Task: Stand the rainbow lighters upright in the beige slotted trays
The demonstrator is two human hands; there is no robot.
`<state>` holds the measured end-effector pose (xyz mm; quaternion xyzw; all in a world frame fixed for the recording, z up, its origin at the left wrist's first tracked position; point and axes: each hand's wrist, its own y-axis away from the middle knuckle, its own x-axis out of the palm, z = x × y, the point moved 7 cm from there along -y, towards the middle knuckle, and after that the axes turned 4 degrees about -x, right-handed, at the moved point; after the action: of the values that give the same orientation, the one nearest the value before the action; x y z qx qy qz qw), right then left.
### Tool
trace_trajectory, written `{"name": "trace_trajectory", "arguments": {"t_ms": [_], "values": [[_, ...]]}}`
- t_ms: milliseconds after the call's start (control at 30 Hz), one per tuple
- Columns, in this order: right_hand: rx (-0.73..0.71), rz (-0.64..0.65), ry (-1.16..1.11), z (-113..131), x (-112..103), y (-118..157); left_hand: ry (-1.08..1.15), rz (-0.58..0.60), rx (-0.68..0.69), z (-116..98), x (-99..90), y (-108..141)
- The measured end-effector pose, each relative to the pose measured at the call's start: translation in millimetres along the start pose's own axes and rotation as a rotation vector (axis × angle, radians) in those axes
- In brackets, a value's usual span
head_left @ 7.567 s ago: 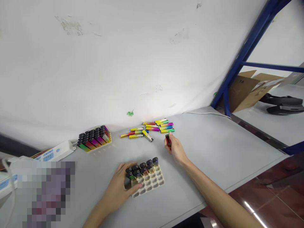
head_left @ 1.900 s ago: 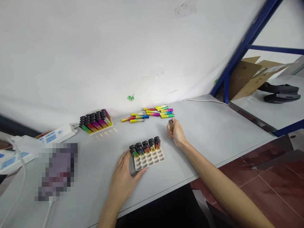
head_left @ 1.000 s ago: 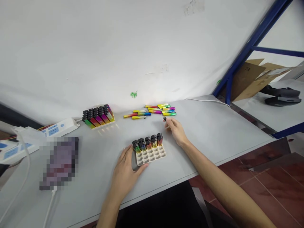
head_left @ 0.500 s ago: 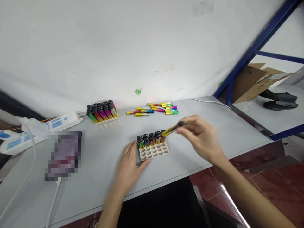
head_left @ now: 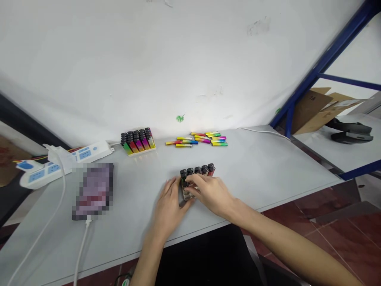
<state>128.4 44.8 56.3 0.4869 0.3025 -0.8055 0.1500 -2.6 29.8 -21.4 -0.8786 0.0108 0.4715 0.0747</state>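
Observation:
A pale tray (head_left: 187, 197) with rows of round slots stands near the table's front edge, its back rows filled with upright black-topped lighters (head_left: 204, 169). My left hand (head_left: 169, 206) rests on the table with fingers spread, thumb and fingers around the tray's left corner. Over the tray, my right hand (head_left: 212, 194) pinches the black top of a lighter (head_left: 186, 184) at the left end, in front of the filled rows. That lighter's lower part and much of the tray are hidden by my right hand.
A full block of colourful lighters (head_left: 138, 143) stands at the back left. Several lighters (head_left: 202, 140) lie loose near the wall. Power strips (head_left: 86, 154), a pixelated device (head_left: 94, 190) and white cables are at the left; a blue frame (head_left: 288, 119) and cardboard box (head_left: 318, 109) at the right.
My right hand has moved left and down, bringing the lighter from beside the tray's right end to its left part. My left hand stays by the tray. The camera view has shifted slightly.

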Motion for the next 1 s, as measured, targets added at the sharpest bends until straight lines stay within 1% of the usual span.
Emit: {"name": "trace_trajectory", "arguments": {"t_ms": [100, 167, 233, 300, 333, 400, 467, 500, 567, 600, 667, 700, 767, 867, 933, 1000], "values": [[0.008, 0.034, 0.107, 4, 2, -2, 0.003, -0.003, -0.003, 0, -0.7, 0], [0.012, 0.018, 0.118, 7, -1, -2, 0.009, -0.008, -0.001, 0, -1.4, 0], [0.028, -0.042, 0.074, 6, -12, -3, 0.009, -0.008, 0.005, -1, -1.6, 0], [0.084, -0.129, 0.001, -7, -31, -6, -0.002, -0.008, 0.008, 0, -1.5, 0], [0.127, -0.166, -0.035, -19, -41, -8, -0.010, -0.009, 0.008, 0, -1.3, 0], [0.208, -0.248, -0.086, -52, -61, -14, -0.019, -0.011, 0.012, 1, -0.9, 1], [0.312, -0.288, -0.075, -99, -72, -20, -0.017, -0.009, 0.014, 1, -0.2, 1], [0.382, -0.269, -0.030, -125, -72, -22, -0.015, -0.008, 0.014, 2, 0.0, 1], [0.508, -0.188, 0.112, -175, -64, -22, -0.013, -0.008, 0.005, 2, -0.2, 1], [0.553, -0.122, 0.179, -196, -57, -21, -0.013, -0.009, -0.001, 2, -0.7, 1], [0.597, -0.086, 0.216, -227, -44, -17, -0.012, -0.013, -0.015, 2, -2.0, 1], [0.609, -0.077, 0.228, -236, -39, -14, -0.009, -0.014, -0.026, 2, -2.7, 1], [0.624, -0.082, 0.240, -248, -31, -9, 0.006, -0.008, -0.055, 2, -3.6, 1], [0.627, -0.107, 0.240, -253, -26, -4, 0.026, 0.002, -0.087, 3, -4.0, 1], [0.596, -0.197, 0.136, -254, -26, -2, 0.022, 0.006, -0.089, 3, -3.9, 1], [0.560, -0.356, -0.091, -254, -30, 1, 0.014, 0.006, -0.091, 4, -3.8, 1]]}}
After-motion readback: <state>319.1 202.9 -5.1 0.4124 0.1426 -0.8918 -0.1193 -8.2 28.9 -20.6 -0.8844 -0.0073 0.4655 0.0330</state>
